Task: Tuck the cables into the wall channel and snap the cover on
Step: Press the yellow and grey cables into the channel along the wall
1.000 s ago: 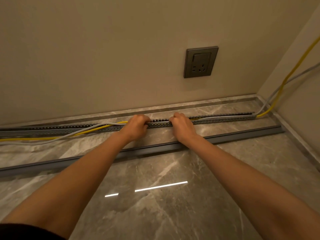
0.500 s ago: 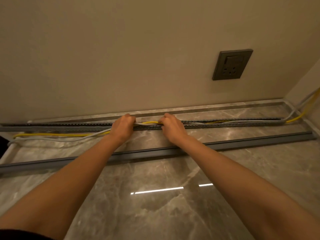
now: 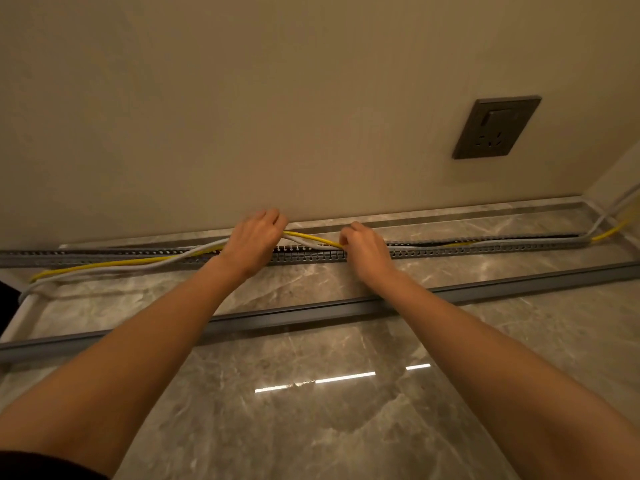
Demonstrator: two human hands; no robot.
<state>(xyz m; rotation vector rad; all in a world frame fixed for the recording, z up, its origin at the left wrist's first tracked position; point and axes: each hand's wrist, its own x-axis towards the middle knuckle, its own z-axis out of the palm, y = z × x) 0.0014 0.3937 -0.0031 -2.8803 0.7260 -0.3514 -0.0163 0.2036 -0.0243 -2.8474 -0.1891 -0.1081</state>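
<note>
A grey slotted channel (image 3: 308,254) runs along the wall's foot, past both hands. A yellow cable (image 3: 311,239) and a grey cable (image 3: 299,241) are raised above it between the left hand (image 3: 254,240) and the right hand (image 3: 365,245). Beyond the right hand they seem seated inside; beyond the left hand they spill over its near edge. The long grey cover (image 3: 311,311) lies flat under both forearms.

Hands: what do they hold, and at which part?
The left hand grips the yellow cable and grey cable mid-run, above the channel; the right hand pinches the yellow cable nearby.
</note>
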